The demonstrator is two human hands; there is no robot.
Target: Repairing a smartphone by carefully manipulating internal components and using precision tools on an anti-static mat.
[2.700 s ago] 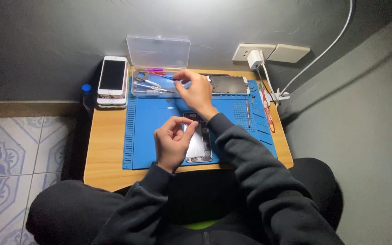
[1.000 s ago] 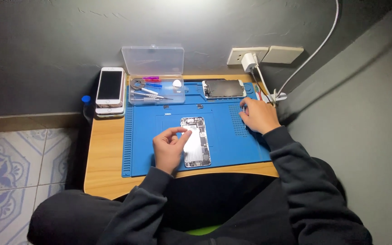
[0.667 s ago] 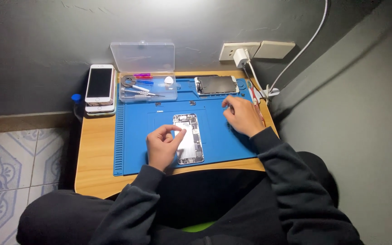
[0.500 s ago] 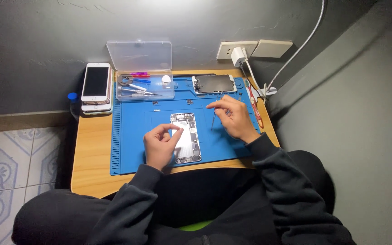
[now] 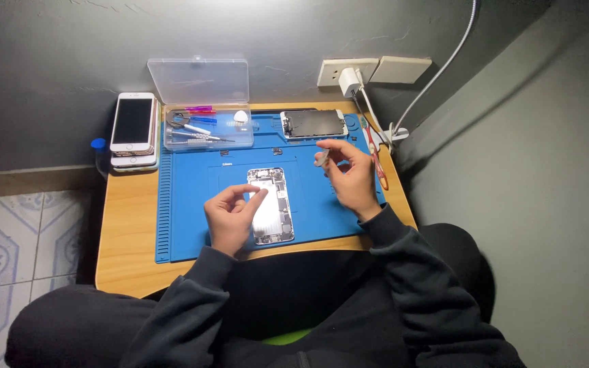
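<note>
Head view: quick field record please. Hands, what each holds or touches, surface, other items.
left hand: pinched fingers at the left edge of the opened phone
right hand: raised, holds a small thin tool
surface: blue mat on wooden table
back of mat: clear parts box, lid up; detached screen
left of mat: stacked phones
wall: socket with white charger

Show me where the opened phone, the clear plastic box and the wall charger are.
Opened phone [image 5: 272, 204], head view, on its exposed insides right of the left hand's fingers.
Clear box [image 5: 207, 133], head view, on the tray part holding tools.
Charger [image 5: 350, 81], head view, on the white plug body in the wall socket.
</note>
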